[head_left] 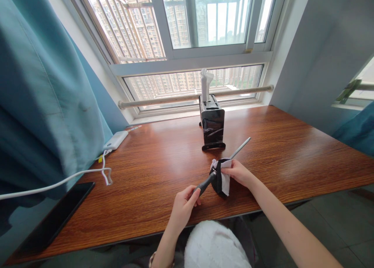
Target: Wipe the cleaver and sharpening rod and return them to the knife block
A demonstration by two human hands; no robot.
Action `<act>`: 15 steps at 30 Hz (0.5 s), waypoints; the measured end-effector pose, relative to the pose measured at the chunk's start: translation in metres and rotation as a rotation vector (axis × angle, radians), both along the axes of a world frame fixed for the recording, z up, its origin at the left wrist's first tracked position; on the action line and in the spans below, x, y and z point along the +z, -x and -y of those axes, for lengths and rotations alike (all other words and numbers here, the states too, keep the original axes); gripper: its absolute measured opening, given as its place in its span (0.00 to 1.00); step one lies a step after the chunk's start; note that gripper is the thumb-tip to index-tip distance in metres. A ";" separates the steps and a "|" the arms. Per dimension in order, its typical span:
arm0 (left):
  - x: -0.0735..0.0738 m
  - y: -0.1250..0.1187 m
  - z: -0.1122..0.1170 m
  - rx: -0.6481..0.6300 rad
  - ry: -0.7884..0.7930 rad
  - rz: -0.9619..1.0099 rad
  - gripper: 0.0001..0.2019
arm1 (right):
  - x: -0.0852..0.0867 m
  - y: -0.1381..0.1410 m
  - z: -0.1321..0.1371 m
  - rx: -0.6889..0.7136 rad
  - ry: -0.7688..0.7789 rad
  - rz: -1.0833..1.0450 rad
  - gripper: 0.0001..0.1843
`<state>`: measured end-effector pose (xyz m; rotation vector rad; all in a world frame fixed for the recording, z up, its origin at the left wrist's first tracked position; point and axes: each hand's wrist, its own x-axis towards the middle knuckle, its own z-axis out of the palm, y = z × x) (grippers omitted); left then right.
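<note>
So the thing in play is a long tool point(216, 183) sitting over the near part of the table point(163, 155), a bit right of the middle, and I can't tell whether it's resting on the wood or being held just above it. Its long axis is running on a slant: the black handle point(207, 183) is pointing to the near left, a wide dark piece is filling the middle, and a thin silver rod point(241, 147) is sticking out to the far right. The left hand point(184, 201) is closing around the handle at the near-left end, so that one's owning the grip. The right hand point(240, 172) is coming in from the right side and pinching a white cloth point(226, 179) (could be tissue, hard to say) against the dark middle piece, so it's the one sitting nearer the rod. Hands are working apart, one on each side of that middle piece, and the rod's tip is pointing away from both. Farther out, a black tissue box point(213, 127) is standing just past the tool, near the window, while a white power bank point(116, 140) and a black tablet-looking thing point(55, 217) are lying well off to the left.
</note>
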<state>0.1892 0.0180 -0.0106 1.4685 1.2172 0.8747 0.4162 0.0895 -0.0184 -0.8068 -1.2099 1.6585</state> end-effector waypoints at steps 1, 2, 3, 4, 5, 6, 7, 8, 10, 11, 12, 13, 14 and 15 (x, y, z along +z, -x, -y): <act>0.000 0.000 0.000 -0.005 -0.007 -0.008 0.18 | -0.001 0.000 0.000 0.002 0.001 0.006 0.14; -0.001 0.001 0.000 -0.007 -0.014 -0.017 0.18 | -0.001 0.000 -0.001 0.005 0.001 0.010 0.14; -0.002 0.001 0.000 -0.008 -0.021 -0.024 0.19 | -0.001 0.000 -0.001 0.009 0.001 0.010 0.15; -0.002 0.001 0.000 -0.010 -0.026 -0.031 0.20 | -0.001 0.000 -0.001 0.015 0.000 0.009 0.15; -0.003 0.002 -0.001 -0.010 -0.028 -0.033 0.20 | -0.001 0.000 -0.001 0.020 -0.001 0.007 0.15; -0.004 0.002 -0.001 -0.010 -0.028 -0.032 0.21 | -0.001 0.000 -0.001 0.025 -0.002 0.005 0.15; -0.005 0.002 -0.001 -0.010 -0.025 -0.026 0.21 | -0.001 0.000 -0.001 0.029 -0.002 0.005 0.15; -0.005 0.002 -0.001 -0.010 -0.021 -0.017 0.22 | -0.001 0.000 -0.001 0.030 -0.003 0.005 0.16; -0.006 0.001 -0.001 -0.004 -0.012 0.003 0.23 | 0.000 0.000 0.000 0.033 -0.007 0.007 0.15; -0.006 0.001 -0.001 0.002 -0.009 0.011 0.24 | 0.001 0.000 0.000 0.036 -0.010 0.008 0.15; -0.006 0.000 0.000 0.008 -0.007 0.017 0.25 | 0.001 0.000 0.000 0.041 -0.014 0.007 0.15; -0.006 0.000 0.000 0.014 -0.006 0.021 0.25 | 0.002 0.001 0.000 0.046 -0.020 0.005 0.15; -0.005 0.000 0.000 0.016 -0.004 0.024 0.26 | 0.002 0.001 0.000 0.050 -0.026 0.004 0.14; -0.005 0.000 0.000 0.017 -0.002 0.025 0.26 | 0.002 0.001 0.000 0.052 -0.032 0.001 0.14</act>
